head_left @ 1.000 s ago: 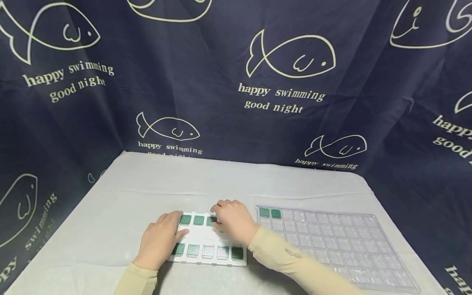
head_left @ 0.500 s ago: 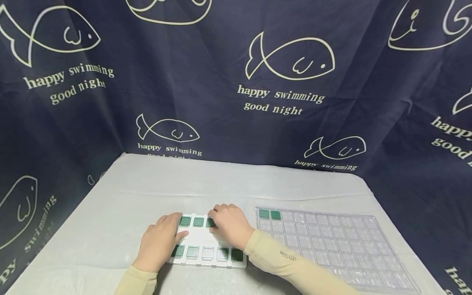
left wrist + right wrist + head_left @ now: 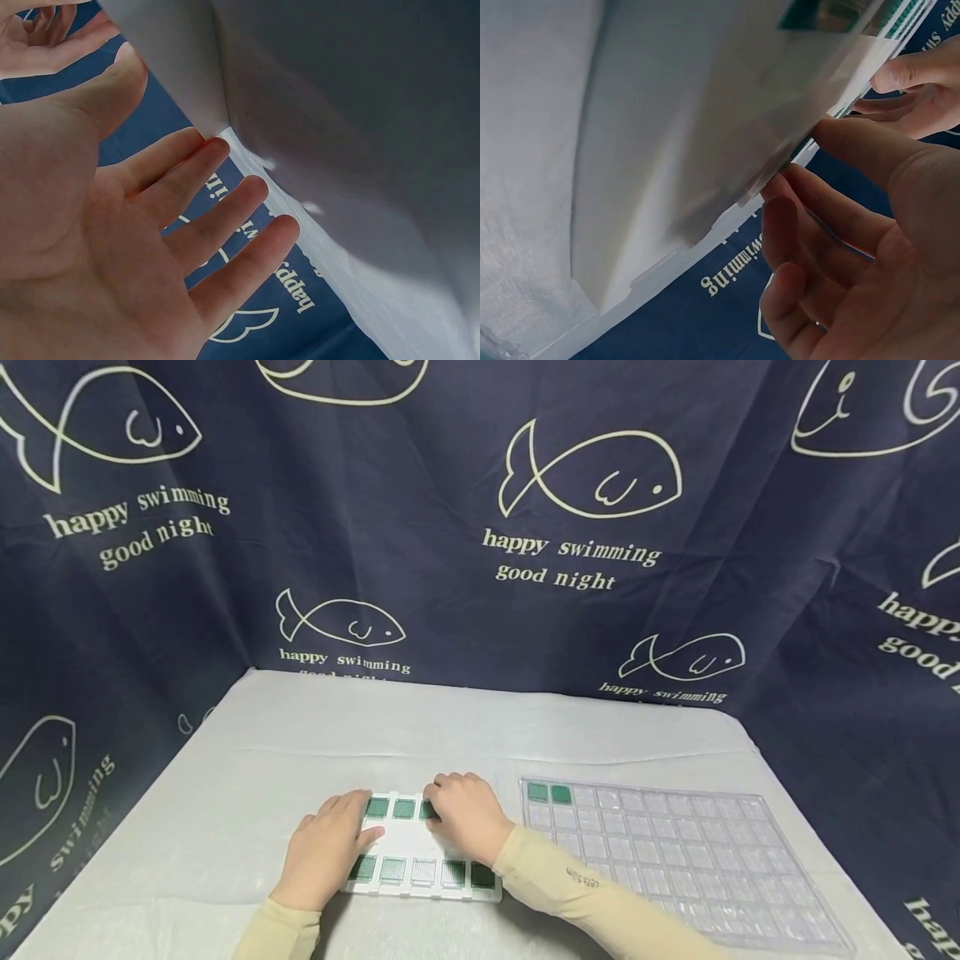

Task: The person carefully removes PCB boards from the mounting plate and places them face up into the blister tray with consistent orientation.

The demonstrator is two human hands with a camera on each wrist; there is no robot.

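A white rectangular holder (image 3: 405,837) bears two rows of small green square circuit boards (image 3: 404,809) on the table. My left hand (image 3: 324,845) lies along its left edge, fingers extended and thumb over the top face. In the left wrist view, the fingers (image 3: 247,217) are straight beside the holder's pale side. At the far right part of the holder, the thumb and index finger of my right hand (image 3: 468,814) pinch a green circuit board (image 3: 428,811), mostly hidden by the hand. The right wrist view shows the thumb (image 3: 855,146) and index fingertip meeting at that board's dark edge.
To the right lies a clear plastic tray (image 3: 667,843) divided into many small compartments. Two green boards (image 3: 549,792) sit in its far left corner. A dark blue curtain (image 3: 450,527) with fish drawings surrounds the white-covered table (image 3: 480,718).
My right hand has shifted slightly left, and its thumb and fingers have drawn together at the far-row board. My left hand has stayed in place on the holder.
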